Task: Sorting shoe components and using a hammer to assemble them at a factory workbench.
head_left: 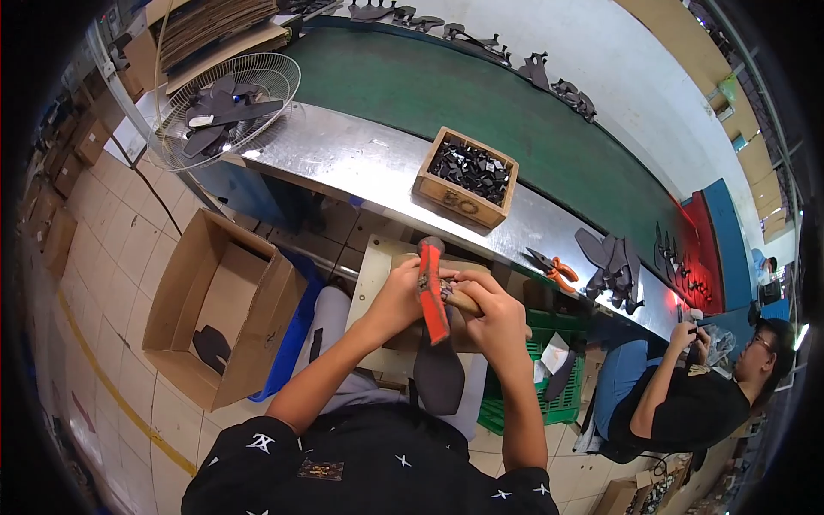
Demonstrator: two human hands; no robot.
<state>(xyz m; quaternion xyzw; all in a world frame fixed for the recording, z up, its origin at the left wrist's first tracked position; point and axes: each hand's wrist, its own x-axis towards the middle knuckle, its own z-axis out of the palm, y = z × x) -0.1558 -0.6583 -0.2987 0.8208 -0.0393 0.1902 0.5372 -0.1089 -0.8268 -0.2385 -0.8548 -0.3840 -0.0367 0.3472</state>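
Mostly hidden dark sole piece (439, 373) and red-orange strip (432, 296), both hands' (403, 296) grip around them.

An orange-red tool (432, 296) and black piece (439, 373), a green conveyor belt (481, 103), a brown cardboard box (225, 305).

Bright overhead light, glare on steel bench (343, 159), fisheye-bent edges.

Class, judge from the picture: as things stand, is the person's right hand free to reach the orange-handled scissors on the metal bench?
Probably not at once. The right hand grips a wooden handle beside the red strip. The scissors lie uncovered on the bench, so the path itself looks free.
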